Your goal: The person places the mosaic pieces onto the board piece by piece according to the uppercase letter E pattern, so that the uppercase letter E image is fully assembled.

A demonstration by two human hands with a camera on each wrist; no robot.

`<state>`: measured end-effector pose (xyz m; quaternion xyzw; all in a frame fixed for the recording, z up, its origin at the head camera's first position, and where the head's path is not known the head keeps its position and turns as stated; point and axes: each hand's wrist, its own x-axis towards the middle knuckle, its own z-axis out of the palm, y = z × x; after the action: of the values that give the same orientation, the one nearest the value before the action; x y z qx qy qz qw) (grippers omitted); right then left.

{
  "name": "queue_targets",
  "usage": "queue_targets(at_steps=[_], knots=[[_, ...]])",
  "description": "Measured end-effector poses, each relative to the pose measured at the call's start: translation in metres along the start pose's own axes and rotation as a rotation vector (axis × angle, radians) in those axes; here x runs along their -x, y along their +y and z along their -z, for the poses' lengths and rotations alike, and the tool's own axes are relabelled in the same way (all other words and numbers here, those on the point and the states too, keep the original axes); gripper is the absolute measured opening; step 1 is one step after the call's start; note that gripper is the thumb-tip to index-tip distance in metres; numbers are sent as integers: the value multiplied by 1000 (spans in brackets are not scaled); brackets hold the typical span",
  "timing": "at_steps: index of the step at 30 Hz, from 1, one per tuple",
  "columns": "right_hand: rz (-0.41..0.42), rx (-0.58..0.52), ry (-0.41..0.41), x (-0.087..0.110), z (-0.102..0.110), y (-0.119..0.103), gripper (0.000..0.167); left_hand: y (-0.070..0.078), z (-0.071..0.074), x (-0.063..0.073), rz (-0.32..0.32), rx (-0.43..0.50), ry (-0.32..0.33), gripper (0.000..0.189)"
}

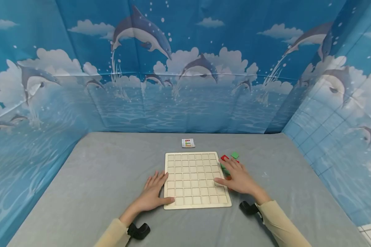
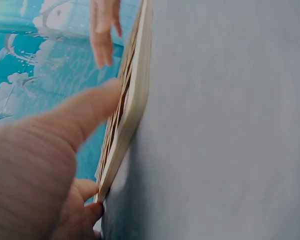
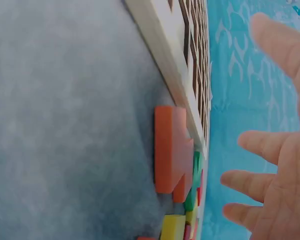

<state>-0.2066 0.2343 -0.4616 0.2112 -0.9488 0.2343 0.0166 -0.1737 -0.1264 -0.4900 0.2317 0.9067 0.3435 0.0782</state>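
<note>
A square pale wooden grid board [image 1: 193, 178] lies flat with rows of recessed squares. My left hand [image 1: 151, 193] is at its left side, fingers extended along the edge and thumb reaching over the near-left corner; the left wrist view shows the fingertips right at the board's side. With fingers spread, my right hand [image 1: 239, 178] hovers over the board's right edge, holding nothing. Beneath and beyond it lie coloured pieces, partly hidden by the hand: a green one [image 1: 235, 155], a red one [image 1: 224, 157], and an orange block [image 3: 170, 150] beside the board's edge.
Behind the board lies a small card [image 1: 188, 143] printed with a coloured grid. A yellow block [image 3: 173, 228] is among the pieces on the right. Grey cloth [image 1: 111, 164] covers the table, and a blue dolphin curtain [image 1: 185, 103] hangs around its back and sides.
</note>
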Motion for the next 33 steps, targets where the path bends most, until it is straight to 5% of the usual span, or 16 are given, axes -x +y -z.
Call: queue_targets(at_steps=[12,33], knots=[[-80,-124,69,-22,10,22,60,-3,-2,0,-35,-114,61,93],[-302,119,101,-58,5,28,35,-5,-2,3,-41,-85,67,77]])
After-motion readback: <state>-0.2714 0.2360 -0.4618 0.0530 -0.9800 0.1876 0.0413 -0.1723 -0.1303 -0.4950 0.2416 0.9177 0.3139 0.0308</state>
